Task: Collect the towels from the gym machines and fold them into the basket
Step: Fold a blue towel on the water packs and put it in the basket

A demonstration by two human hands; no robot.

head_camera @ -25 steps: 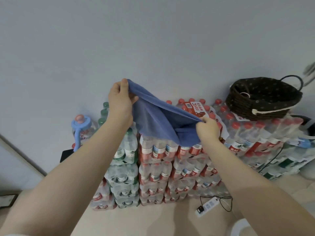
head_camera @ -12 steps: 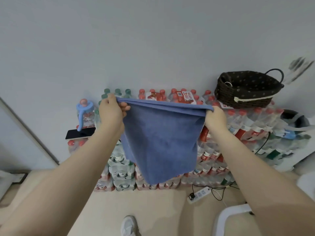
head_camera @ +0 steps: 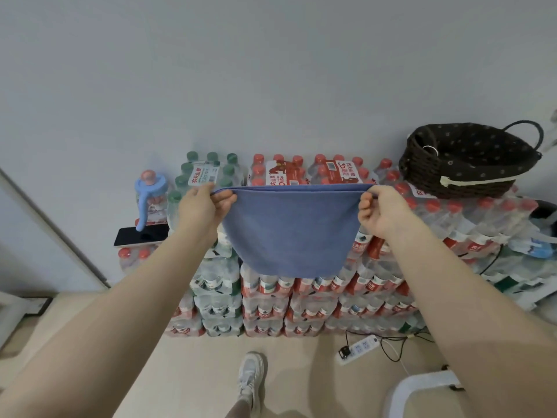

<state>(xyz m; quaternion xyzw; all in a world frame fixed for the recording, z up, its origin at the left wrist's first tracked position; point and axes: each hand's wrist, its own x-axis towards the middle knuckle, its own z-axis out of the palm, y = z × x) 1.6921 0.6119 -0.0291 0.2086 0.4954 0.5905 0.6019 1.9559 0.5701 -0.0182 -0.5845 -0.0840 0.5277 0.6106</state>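
Here, head view only. Blue towel [head_camera: 291, 230] held up in air in front of stacked bottle packs [head_camera: 316, 297], top edge stretched tight and about level, lower edge hanging in a curve. Left hand [head_camera: 201, 208] pinching top left corner w/ thumb and curled fingers; right hand [head_camera: 381, 211] pinching top right corner the same way, fingers curled under the hem. Both arms stretched forward, hands well apart.

Dark woven basket [head_camera: 464, 164] w/ dotted lining, loop handle at right, sitting on top of red-cap packs at far right, well apart from towel; inside not fully visible. White tag hanging on its near side, no writing readable.

Behind towel: green-cap pack [head_camera: 208, 173] at left, red-cap packs [head_camera: 307, 171] at centre. Labels in red and white w/ Chinese characters, "农夫山泉" readable on green-cap pack label; a big "3" on one red label, rest too small.

Left side: blue-lidded jar [head_camera: 149, 197] w/ pink knob, beside a black phone [head_camera: 141, 235] lying flat on a lower pack.

On floor: white power strip [head_camera: 357, 349] w/ black cable, white shoe [head_camera: 250, 377], part of white stool [head_camera: 422, 387] at lower right.
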